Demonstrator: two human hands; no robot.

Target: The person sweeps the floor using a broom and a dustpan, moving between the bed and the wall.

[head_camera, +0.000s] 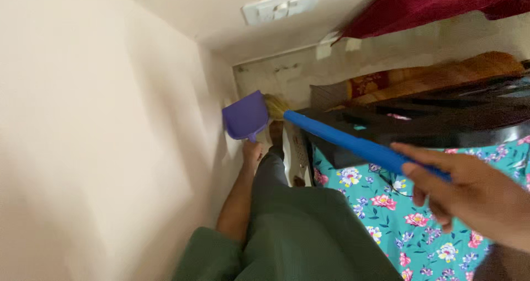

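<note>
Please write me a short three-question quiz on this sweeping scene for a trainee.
1. True or false: the right hand grips the long blue plastic broom handle.
2. What does the left hand hold low in the corner by the cream wall?
A. a purple plastic dustpan
B. a red bucket
C. a white cloth
3. What pattern covers the teal bedsheet?

Key:
1. True.
2. A.
3. Flowers, pink, white and purple.

Green short sleeve (207, 253), green trousers (298, 226), bare forearms.
</note>
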